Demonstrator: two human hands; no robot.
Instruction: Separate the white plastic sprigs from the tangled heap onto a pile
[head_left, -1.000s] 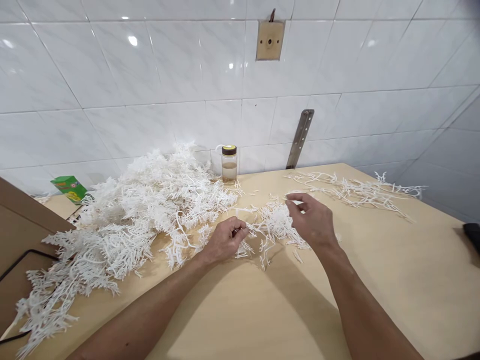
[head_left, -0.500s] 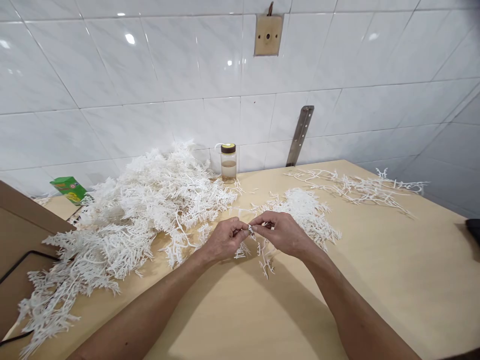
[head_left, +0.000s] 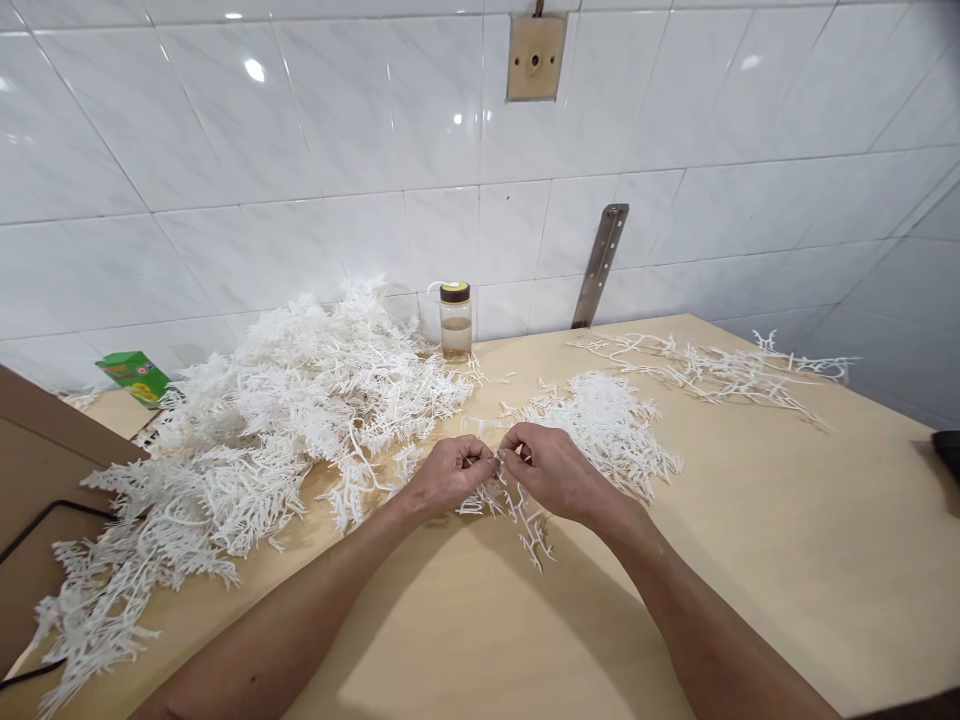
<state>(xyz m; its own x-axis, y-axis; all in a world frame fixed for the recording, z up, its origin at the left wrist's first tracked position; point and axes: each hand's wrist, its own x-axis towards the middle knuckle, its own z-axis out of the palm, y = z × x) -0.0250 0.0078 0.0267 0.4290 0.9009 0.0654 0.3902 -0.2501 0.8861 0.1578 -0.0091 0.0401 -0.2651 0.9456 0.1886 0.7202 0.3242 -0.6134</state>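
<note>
Fingertips pinched, my left hand (head_left: 450, 475) meets my right hand (head_left: 553, 472) over the middle of the table. Between them is a thin white plastic branch (head_left: 534, 540), whose forked, mostly bare stems hang below my right fingers. My fingers cover the exact spot where each hand grips it. A big heap of white feathery plastic sprigs (head_left: 322, 370) lies to the left of my left hand. Just behind my right hand is a smaller pile of short white sprig pieces (head_left: 611, 425).
Bare white branches (head_left: 720, 375) lie at the table's back right. A lidded jar of liquid (head_left: 456, 325) stands by the tiled wall, near a leaning metal strip (head_left: 600, 265). A green box (head_left: 135, 375) and a brown carton (head_left: 52, 490) are at the left.
Both hands stay together at nearly the same place. My right fingers have curled in closer to the left fingertips, and the hanging branch has shifted slightly down and right.
</note>
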